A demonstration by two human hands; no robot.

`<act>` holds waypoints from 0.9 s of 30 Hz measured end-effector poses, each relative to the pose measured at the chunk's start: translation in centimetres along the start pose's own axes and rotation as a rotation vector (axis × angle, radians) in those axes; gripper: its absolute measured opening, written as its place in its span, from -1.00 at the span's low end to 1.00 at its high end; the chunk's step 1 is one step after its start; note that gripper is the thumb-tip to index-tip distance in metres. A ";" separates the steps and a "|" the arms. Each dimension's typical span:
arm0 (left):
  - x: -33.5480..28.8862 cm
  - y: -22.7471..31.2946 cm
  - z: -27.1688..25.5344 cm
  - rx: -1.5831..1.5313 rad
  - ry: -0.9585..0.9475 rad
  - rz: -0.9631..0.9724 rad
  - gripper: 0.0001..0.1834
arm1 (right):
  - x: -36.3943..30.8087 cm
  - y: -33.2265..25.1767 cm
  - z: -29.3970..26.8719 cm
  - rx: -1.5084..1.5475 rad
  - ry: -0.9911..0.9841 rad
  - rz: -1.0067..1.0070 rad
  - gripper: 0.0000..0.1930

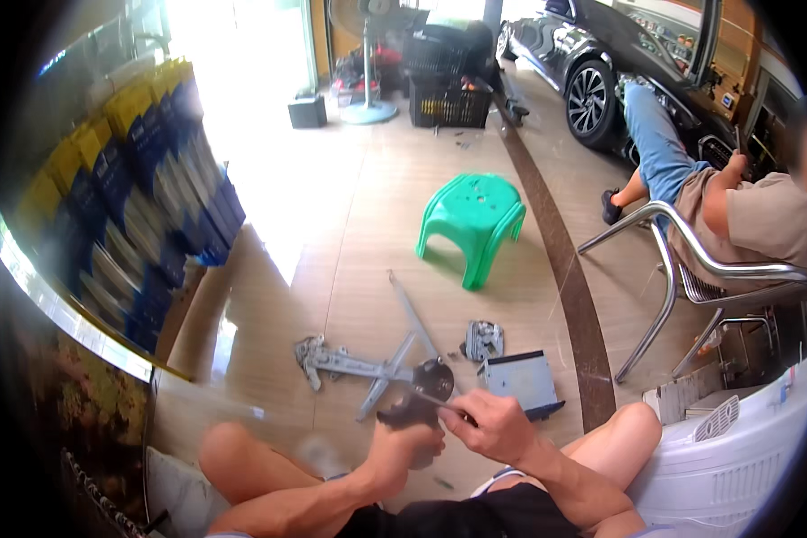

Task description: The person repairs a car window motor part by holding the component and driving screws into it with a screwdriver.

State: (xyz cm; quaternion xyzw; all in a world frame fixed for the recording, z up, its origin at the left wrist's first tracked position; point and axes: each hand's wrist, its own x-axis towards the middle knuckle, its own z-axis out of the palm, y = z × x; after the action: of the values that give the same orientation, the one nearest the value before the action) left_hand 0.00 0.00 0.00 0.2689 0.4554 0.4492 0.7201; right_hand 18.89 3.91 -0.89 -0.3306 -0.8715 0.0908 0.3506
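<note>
At the lower centre of the frame, the left hand [398, 455] wraps around a dark, round-headed device [405, 412]. The right hand [495, 425] pinches a slim tool [441, 403], its end at or near the device; contact is unclear. This looks like fine tool work; the next move calls for steady alignment. Beyond lie a grey metal linkage [360, 367] and, upper centre, a green stool [473, 199].

Glossy floor [350, 238] — bearing a green stool [477, 199], metal linkage [357, 366], small mechanism [484, 340] and silver box [522, 377].
</note>
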 end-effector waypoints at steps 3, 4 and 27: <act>0.7 -0.4 -0.2 0.032 0.009 -0.004 -0.81 | 0.0 0.4 0.5 -0.060 -0.003 -0.008 -0.94; 0.3 -0.7 0.2 0.020 0.018 -0.010 -0.82 | -0.2 0.1 0.1 -0.034 -0.004 0.007 -0.93; 1.1 -0.6 0.4 0.006 0.056 -0.014 -0.81 | -0.6 0.4 0.3 0.211 0.053 0.219 -0.81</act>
State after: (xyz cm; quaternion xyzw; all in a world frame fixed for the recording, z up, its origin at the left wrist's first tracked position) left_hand 0.77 0.66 -0.78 0.2552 0.4787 0.4501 0.7093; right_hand 19.21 3.88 -1.57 -0.3873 -0.8063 0.2109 0.3943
